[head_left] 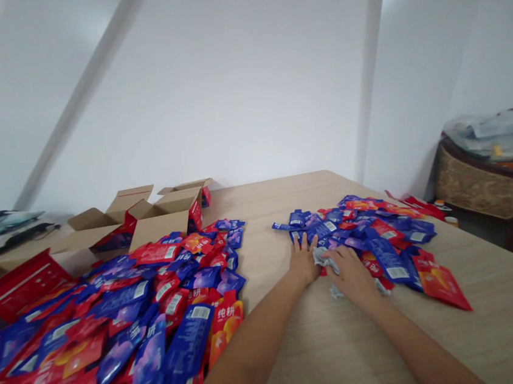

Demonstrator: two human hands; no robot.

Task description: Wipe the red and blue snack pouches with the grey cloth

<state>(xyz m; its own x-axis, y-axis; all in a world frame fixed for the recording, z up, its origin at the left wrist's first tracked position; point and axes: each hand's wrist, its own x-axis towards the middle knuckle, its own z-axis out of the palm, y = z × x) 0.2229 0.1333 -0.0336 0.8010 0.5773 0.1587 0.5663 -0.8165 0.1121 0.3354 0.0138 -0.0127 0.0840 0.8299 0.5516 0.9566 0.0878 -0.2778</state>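
My left hand (303, 261) lies at the near left edge of the right-hand heap of sachets (355, 221), fingers spread and tips touching a blue sachet. Just beside it, my right hand (351, 272) is closed on a crumpled grey-white cloth or tissue (325, 259); which of the two it is I cannot tell. More of this pale material shows under the right hand. The heap mixes flat blue and red sachets, with one red sachet (444, 283) sticking out at its near right side.
A larger pile of red and blue sachets (175, 335) covers the left of the wooden table (279, 195). Behind it stand open cardboard boxes (163, 220). Bags (4, 231) lie at the far left. To the right are a carved chair (470, 175) and small bottles (451, 220).
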